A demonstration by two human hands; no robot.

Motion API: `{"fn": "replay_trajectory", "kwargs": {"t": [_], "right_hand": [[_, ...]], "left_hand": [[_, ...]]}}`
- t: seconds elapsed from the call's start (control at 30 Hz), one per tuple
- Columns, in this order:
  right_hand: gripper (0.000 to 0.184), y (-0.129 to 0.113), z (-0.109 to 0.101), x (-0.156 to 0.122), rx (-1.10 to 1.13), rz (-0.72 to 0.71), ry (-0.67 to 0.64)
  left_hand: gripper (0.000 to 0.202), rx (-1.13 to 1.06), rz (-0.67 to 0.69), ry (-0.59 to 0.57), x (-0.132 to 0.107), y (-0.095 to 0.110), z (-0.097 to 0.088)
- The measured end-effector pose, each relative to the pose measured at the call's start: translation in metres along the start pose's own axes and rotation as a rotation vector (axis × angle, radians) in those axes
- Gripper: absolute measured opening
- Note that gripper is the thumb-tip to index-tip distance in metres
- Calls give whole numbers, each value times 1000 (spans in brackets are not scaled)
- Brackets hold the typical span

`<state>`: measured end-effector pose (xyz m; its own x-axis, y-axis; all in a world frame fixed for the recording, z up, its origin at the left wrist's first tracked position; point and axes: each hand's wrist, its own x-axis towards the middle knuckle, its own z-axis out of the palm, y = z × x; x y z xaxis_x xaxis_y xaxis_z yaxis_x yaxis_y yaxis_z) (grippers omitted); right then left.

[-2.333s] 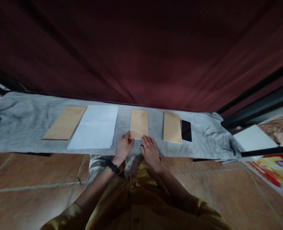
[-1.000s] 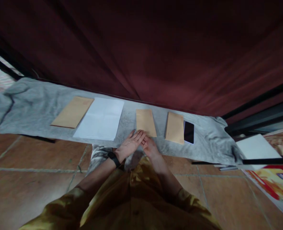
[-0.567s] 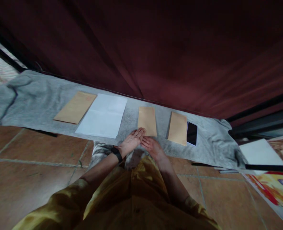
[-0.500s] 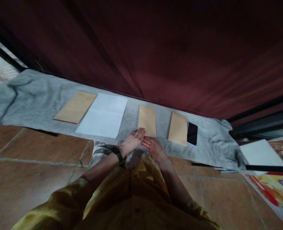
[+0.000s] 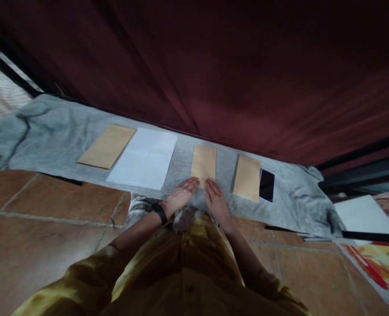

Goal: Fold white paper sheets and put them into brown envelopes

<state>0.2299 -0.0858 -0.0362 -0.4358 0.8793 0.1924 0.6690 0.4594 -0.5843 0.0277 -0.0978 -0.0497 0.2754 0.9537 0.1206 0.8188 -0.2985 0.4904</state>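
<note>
A small brown envelope (image 5: pixel 203 163) lies flat on a grey cloth (image 5: pixel 49 131) spread along the floor. My left hand (image 5: pixel 180 196), with a black band on the wrist, lies flat and open, fingertips at the envelope's near left corner. My right hand (image 5: pixel 215 199) lies flat and open beside it, fingertips at the near right corner. Neither hand holds anything.
To the right lie a second brown envelope (image 5: pixel 246 177) and a black phone (image 5: pixel 267 185). To the left lie a white sheet (image 5: pixel 144 158) and a longer brown envelope (image 5: pixel 107 146). A dark red curtain (image 5: pixel 214 66) hangs behind. White board (image 5: pixel 362 213) and a colourful print (image 5: pixel 378 263) at right.
My hands have parted: the left palm no longer overlaps the right, and the right hand has slid to the envelope's right corner. The view has shifted a little.
</note>
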Motion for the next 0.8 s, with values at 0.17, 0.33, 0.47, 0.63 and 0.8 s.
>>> {"fn": "replay_trajectory", "kwargs": {"t": [0.17, 0.33, 0.47, 0.63, 0.8], "right_hand": [[50, -1, 16, -3, -246, -60, -65], [51, 0, 17, -10, -304, -71, -60], [53, 3, 12, -17, -321, -57, -54], [55, 10, 5, -27, -344, -37, -53], [55, 15, 1, -34, -348, -22, -39]], "left_hand": [[57, 140, 143, -74, -7, -7, 1], [49, 166, 193, 20, -13, 0, -4], [48, 208, 191, 11, -16, 5, -6], [50, 236, 171, 46, -22, 4, -1], [50, 231, 128, 68, -28, 6, 0]]}}
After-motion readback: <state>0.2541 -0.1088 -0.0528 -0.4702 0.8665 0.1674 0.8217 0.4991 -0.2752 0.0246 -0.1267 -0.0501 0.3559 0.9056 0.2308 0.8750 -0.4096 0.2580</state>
